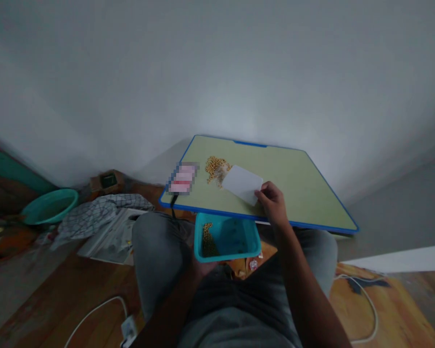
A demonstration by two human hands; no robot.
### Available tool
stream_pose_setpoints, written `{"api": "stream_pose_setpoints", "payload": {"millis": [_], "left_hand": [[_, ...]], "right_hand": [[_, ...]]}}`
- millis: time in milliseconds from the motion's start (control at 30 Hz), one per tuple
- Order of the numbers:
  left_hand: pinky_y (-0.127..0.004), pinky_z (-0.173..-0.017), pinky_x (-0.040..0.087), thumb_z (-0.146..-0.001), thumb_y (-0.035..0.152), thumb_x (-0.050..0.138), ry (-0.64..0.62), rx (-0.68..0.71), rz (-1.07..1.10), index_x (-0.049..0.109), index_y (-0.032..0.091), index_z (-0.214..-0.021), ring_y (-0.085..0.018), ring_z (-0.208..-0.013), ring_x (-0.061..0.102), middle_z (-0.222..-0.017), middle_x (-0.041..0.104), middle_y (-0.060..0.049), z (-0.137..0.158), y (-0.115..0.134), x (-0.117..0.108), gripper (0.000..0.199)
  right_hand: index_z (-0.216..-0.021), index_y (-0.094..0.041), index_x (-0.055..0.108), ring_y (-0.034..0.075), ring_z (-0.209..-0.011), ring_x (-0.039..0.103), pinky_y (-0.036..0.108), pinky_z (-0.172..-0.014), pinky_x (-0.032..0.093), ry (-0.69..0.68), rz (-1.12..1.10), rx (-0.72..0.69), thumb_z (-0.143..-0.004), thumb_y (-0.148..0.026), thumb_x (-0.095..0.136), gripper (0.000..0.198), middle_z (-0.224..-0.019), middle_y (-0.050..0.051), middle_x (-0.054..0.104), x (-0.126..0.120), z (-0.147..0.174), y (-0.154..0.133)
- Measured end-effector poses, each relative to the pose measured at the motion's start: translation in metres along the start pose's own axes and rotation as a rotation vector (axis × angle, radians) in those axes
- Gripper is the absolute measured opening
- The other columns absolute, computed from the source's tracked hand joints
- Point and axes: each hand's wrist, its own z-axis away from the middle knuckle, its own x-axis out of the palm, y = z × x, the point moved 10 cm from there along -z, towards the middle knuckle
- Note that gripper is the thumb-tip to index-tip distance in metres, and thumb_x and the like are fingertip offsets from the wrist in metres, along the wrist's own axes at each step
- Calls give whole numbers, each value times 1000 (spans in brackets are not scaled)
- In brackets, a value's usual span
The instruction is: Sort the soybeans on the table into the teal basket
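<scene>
My right hand (274,200) pinches the near right corner of a white flat card (242,184), which lies low over the table. Its far left edge meets a small heap of yellow beans or grains (213,166), with paler bits mixed in beside the card. Below the table's front edge, my left hand (204,266) supports a turquoise plastic basin (235,257) from underneath at its left side. More of the grains (208,241) lie in the left part of this basin. Most of my left hand's fingers are hidden beneath it.
The pale green table (290,179) has a blue rim and stands against the wall. A blurred pink item (183,180) lies at its left end. On the floor are a round green basin (50,208), checked cloth (90,212), a cardboard box (108,181) and a power strip (129,328).
</scene>
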Motion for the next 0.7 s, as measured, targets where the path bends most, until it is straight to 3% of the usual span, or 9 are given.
{"api": "stream_pose_setpoints", "payload": {"millis": [233, 400, 600, 700], "left_hand": [[-59, -105, 61, -109, 65, 42, 119, 46, -86, 86, 45, -130, -30, -133, 79, -140, 84, 6, 0, 6, -19, 52], [-56, -107, 62, -113, 61, 30, 144, 42, -44, 86, 46, -129, -26, -131, 80, -140, 82, 12, 0, 8, -30, 60], [-50, -104, 62, -110, 54, 32, -24, 23, -21, 83, 48, -134, -21, -133, 79, -144, 79, 12, -2, 10, -18, 56], [-46, -98, 64, -110, 54, 30, -48, 40, 33, 82, 48, -135, -21, -132, 79, -146, 78, 10, -3, 10, -12, 58]], "right_hand": [[-81, -27, 54, 16, -66, 47, 29, -62, 37, -36, -7, 7, -81, -45, 81, 33, -71, -5, 52, 3, -4, 5], [-81, -27, 55, 16, -68, 47, 30, -65, 38, -51, 2, -9, -84, -46, 80, 31, -72, -4, 52, 4, -5, 4], [-80, -26, 56, 17, -69, 47, 30, -66, 38, -74, 4, -15, -83, -50, 81, 35, -71, -4, 53, 6, -7, 1], [-80, -27, 56, 17, -69, 47, 30, -65, 38, -88, 2, -12, -83, -52, 80, 35, -72, -4, 52, 8, -7, 0]]}}
